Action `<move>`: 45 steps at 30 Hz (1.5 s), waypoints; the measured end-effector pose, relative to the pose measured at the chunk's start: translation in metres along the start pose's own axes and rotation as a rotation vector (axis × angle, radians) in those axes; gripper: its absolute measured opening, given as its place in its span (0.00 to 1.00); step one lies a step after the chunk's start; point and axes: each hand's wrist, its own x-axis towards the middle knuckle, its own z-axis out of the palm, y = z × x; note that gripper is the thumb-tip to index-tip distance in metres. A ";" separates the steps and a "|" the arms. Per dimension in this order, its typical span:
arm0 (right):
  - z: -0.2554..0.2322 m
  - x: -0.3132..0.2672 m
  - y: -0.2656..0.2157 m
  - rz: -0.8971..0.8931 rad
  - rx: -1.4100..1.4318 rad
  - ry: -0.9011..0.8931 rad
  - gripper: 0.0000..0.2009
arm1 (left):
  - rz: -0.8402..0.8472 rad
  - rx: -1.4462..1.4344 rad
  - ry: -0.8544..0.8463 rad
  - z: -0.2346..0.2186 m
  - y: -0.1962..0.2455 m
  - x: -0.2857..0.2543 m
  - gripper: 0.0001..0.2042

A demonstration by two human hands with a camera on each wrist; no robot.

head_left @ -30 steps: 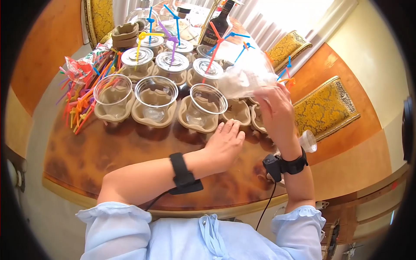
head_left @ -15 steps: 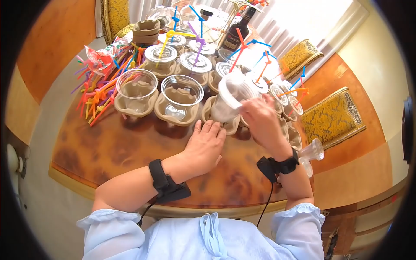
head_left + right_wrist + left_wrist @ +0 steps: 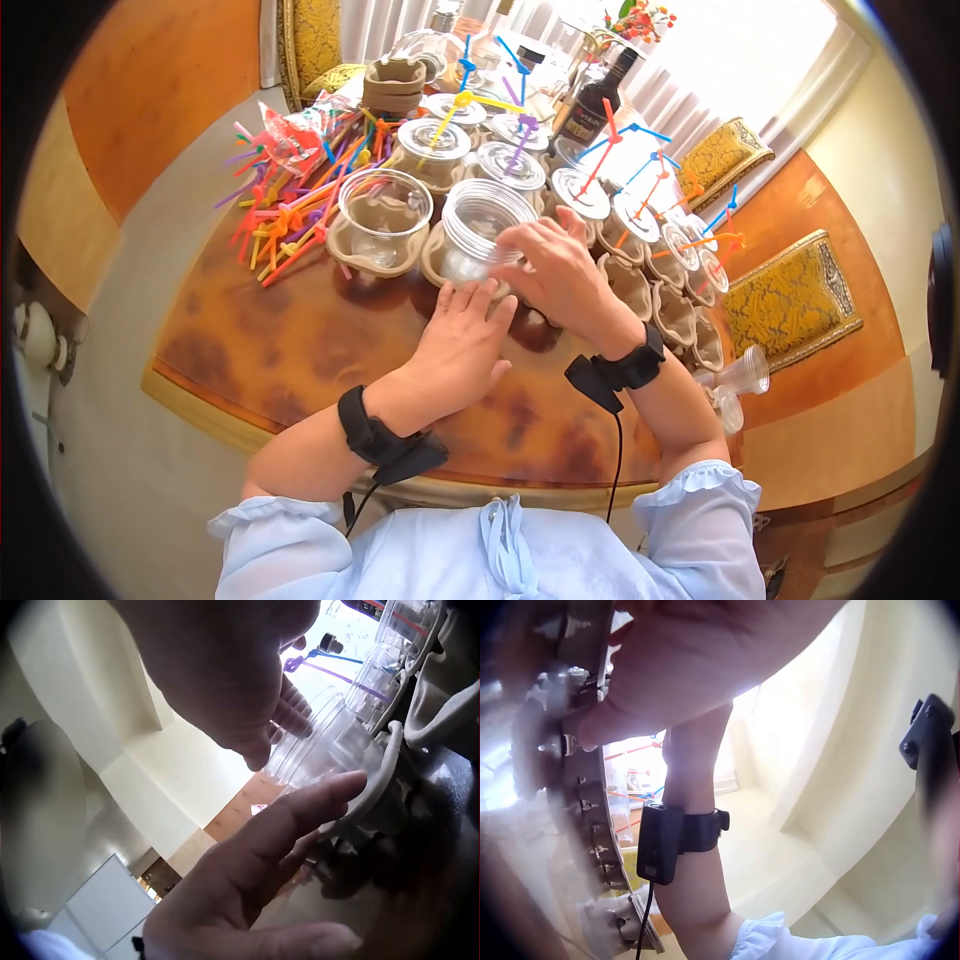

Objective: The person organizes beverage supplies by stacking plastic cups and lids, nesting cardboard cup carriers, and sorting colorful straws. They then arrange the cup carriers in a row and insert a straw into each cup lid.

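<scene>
Nested clear plastic cups (image 3: 487, 215) sit in a brown pulp holder (image 3: 436, 262), several rims close together; they also show in the right wrist view as clear cups (image 3: 319, 750). My right hand (image 3: 562, 272) pinches the near right side of their rim, thumb and fingers on it (image 3: 225, 667). Flat on the front edge of that holder rest the fingertips of my left hand (image 3: 450, 350), fingers straight. In the left wrist view, the left hand (image 3: 682, 660) touches the holder's edge. A single clear cup (image 3: 385, 205) stands in the holder to the left.
Lidded cups (image 3: 510, 165) with knotted straws stand behind. Loose coloured straws (image 3: 300, 215) lie at the left, stacked holders (image 3: 393, 90) and a dark bottle (image 3: 597, 100) at the back. Bare holders (image 3: 626, 285) and clear cups (image 3: 742, 372) are at the right.
My right hand has carried a clear cup leftward from the third holder into the cup in the second one. The left hand has kept to the holders' front edge, shifting left along them.
</scene>
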 end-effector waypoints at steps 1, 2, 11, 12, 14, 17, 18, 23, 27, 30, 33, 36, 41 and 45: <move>0.003 0.000 -0.001 -0.002 -0.020 -0.022 0.07 | 0.000 0.005 -0.018 0.003 -0.001 0.000 0.32; 0.005 0.000 -0.001 -0.001 -0.039 -0.044 0.08 | 0.006 0.030 -0.020 0.004 -0.003 -0.002 0.32; -0.033 0.031 -0.007 0.051 0.024 0.215 0.09 | -0.075 0.065 -0.107 -0.008 0.001 -0.002 0.30; -0.034 0.037 -0.011 0.057 0.051 0.267 0.09 | -0.075 0.060 -0.075 -0.009 0.002 -0.002 0.30; -0.027 0.054 -0.016 -0.057 0.026 0.349 0.08 | -0.062 0.071 0.039 -0.010 0.000 -0.003 0.29; -0.001 0.072 -0.023 -0.161 0.060 0.317 0.07 | -0.117 0.079 0.168 -0.018 -0.007 -0.002 0.29; 0.011 0.075 -0.024 -0.171 0.083 0.272 0.06 | -0.130 0.079 0.178 -0.018 -0.010 -0.002 0.30; 0.055 0.079 -0.023 -0.193 0.078 0.013 0.10 | -0.240 0.112 0.018 -0.017 -0.020 -0.001 0.31; 0.064 0.078 -0.026 -0.196 0.072 -0.031 0.09 | -0.186 0.166 0.045 -0.004 -0.030 -0.003 0.30; 0.057 0.080 -0.023 -0.167 0.133 -0.019 0.08 | -0.215 0.165 -0.036 -0.008 -0.027 0.000 0.30; 0.026 0.084 -0.021 -0.156 0.228 0.089 0.08 | -0.223 0.224 -0.060 -0.012 -0.028 -0.001 0.30; -0.038 0.063 -0.019 -0.151 0.178 0.186 0.09 | -0.211 0.236 -0.068 -0.014 -0.027 0.001 0.30; -0.161 -0.043 0.009 0.015 -0.292 0.293 0.09 | -0.200 0.127 -0.067 -0.023 -0.015 0.003 0.28; -0.226 -0.160 0.041 0.406 -0.733 0.263 0.07 | -0.200 0.119 -0.054 -0.022 -0.011 0.005 0.26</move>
